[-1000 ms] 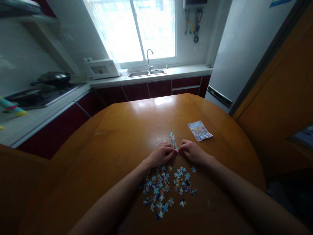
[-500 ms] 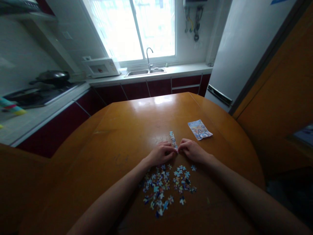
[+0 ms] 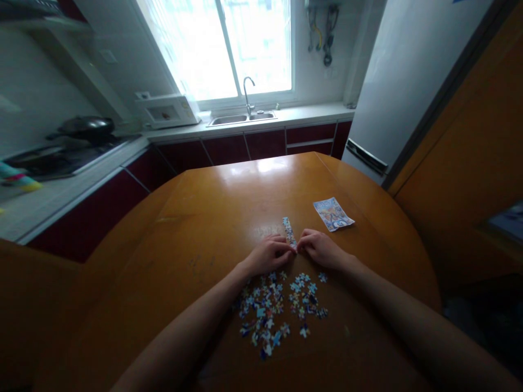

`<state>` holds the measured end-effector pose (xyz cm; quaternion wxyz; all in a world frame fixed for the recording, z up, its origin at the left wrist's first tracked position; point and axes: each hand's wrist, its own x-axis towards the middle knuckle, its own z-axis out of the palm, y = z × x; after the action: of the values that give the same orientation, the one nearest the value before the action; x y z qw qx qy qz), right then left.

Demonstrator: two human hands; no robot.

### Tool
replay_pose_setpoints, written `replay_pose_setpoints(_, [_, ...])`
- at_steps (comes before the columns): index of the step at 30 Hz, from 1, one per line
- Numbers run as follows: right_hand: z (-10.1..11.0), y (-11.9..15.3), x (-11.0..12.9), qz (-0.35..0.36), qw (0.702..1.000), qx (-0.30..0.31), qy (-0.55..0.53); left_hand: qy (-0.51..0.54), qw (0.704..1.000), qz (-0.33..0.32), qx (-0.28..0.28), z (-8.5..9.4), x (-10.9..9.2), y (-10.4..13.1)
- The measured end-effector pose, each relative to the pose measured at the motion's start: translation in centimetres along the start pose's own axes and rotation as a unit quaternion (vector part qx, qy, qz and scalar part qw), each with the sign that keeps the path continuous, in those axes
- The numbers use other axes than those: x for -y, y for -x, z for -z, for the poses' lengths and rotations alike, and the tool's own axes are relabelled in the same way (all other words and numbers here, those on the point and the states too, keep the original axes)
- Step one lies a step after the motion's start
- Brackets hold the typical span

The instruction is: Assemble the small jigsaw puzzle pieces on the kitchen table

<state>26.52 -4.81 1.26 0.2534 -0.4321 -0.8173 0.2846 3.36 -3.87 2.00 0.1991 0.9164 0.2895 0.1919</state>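
Note:
A narrow strip of joined jigsaw puzzle pieces (image 3: pixel 288 228) lies on the wooden table, running away from me. At its near end my left hand (image 3: pixel 269 253) and my right hand (image 3: pixel 318 247) meet, fingertips almost touching. Both hands have curled fingers pressed on the strip's near end, where a small piece is mostly hidden by the fingertips. Closer to me, loose puzzle pieces (image 3: pixel 260 312) are scattered in a large group, with a smaller group of pieces (image 3: pixel 303 287) to its right. A picture sheet (image 3: pixel 333 213) lies beyond my right hand.
The round-ended wooden table (image 3: pixel 229 212) fills the foreground. Behind it runs a counter with a sink (image 3: pixel 229 120), a tap and a microwave (image 3: pixel 167 112). A wok (image 3: pixel 87 128) sits on the stove at left; a refrigerator (image 3: pixel 412 81) stands at right.
Both hands stay at the near end of the strip with hardly any movement. The whole view has shifted very slightly; the pieces and the sheet lie as before.

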Motion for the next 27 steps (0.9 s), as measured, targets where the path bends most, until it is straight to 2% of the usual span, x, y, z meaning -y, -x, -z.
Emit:
replay_pose_setpoints(17, [-0.08, -0.09, 0.02, -0.002, 1.0, 0.001, -0.004, 0.002, 1.0, -0.016, 0.007, -0.05, 0.18, 0.12])
replay_pose_setpoints(27, [-0.05, 0.0, 0.03, -0.003, 1.0, 0.003, -0.008, 0.002, 1.0, -0.003, 0.008, -0.26, 0.27, -0.01])
